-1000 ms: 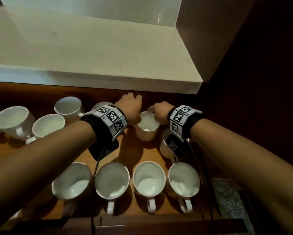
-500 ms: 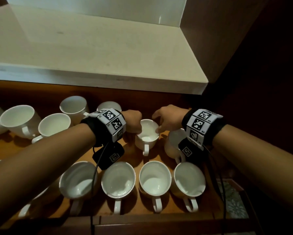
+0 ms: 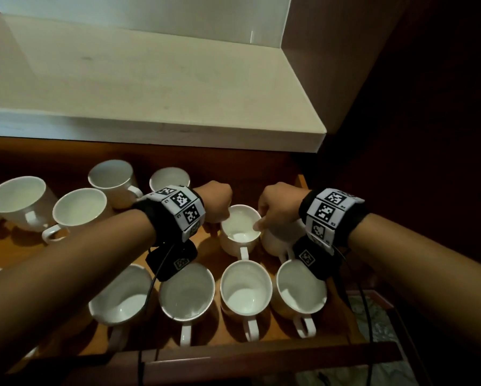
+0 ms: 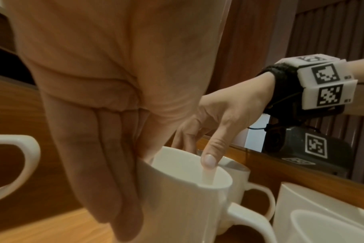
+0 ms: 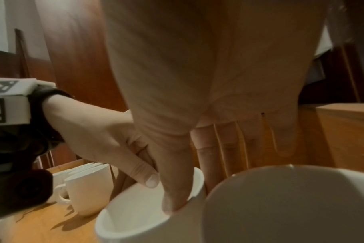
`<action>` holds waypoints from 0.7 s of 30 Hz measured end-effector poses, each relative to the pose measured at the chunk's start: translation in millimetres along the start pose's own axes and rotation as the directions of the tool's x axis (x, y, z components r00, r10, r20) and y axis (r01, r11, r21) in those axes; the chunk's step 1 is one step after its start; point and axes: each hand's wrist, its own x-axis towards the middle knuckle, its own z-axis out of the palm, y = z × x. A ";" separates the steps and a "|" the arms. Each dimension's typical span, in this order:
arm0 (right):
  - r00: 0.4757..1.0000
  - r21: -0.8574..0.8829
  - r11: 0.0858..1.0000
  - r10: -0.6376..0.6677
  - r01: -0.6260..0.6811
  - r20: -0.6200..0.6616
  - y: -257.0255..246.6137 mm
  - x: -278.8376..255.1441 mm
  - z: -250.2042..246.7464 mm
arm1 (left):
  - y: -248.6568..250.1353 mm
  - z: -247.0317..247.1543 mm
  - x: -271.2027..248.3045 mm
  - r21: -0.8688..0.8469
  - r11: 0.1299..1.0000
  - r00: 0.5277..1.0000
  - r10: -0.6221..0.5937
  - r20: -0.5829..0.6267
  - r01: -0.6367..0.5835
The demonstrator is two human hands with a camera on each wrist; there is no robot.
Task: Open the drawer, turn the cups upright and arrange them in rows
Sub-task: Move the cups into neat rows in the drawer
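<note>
We've got both hands pinching the white cup (image 3: 240, 229) rim, left hand (image 3: 217, 201) and right hand (image 3: 278, 206), thumbs inside, lining it behind the front row.

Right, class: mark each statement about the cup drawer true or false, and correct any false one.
1. Both hands hold the same cup. True.
2. That cup lies on its side. False: it stands upright, mouth up.
3. The right hand has its thumb inside the rim. True.
4. The front row cups are upside down. False: they are upright.
5. The drawer is shut. False: it is open.
</note>
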 end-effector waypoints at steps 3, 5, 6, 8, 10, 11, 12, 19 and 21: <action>1.000 0.017 1.000 -0.003 0.004 -0.013 0.2 1.3 2.2 | -0.9 0.1 -1.2 -0.028 1.000 1.000 -0.005 0.010 0.005; 1.000 0.041 0.999 -0.018 0.019 -0.020 0.9 1.4 3.1 | -0.9 0.6 -6.1 0.006 1.000 1.000 -0.012 0.020 0.012; 1.000 0.050 0.998 -0.027 0.027 -0.016 0.9 0.4 2.9 | -0.7 0.7 -10.1 0.059 0.998 1.000 -0.012 0.022 0.010; 0.999 0.062 0.997 -0.043 0.043 -0.005 1.0 -1.4 2.5 | 1.8 1.2 -21.9 0.231 0.973 1.000 0.008 0.024 -0.013; 0.999 0.067 0.997 -0.041 0.041 0.005 1.1 -0.5 3.2 | 8.1 1.8 -37.2 0.443 0.893 0.996 0.053 0.078 -0.083; 1.000 0.065 0.998 -0.029 0.028 0.011 0.7 0.4 4.0 | 12.3 3.5 -44.5 0.508 0.852 0.989 0.072 0.128 -0.128; 1.000 0.059 0.998 -0.017 0.016 0.017 0.3 1.6 4.9 | 16.7 6.3 -49.9 0.532 0.828 0.978 0.087 0.188 -0.176; 1.000 0.044 0.999 0.012 -0.013 0.028 -1.2 5.3 7.2 | 32.7 23.0 -55.4 0.535 0.768 0.924 0.194 0.329 -0.352; 1.000 0.046 0.999 0.012 -0.014 0.028 -0.4 5.3 8.1 | 32.5 22.8 -54.0 0.526 0.770 0.923 0.214 0.320 -0.360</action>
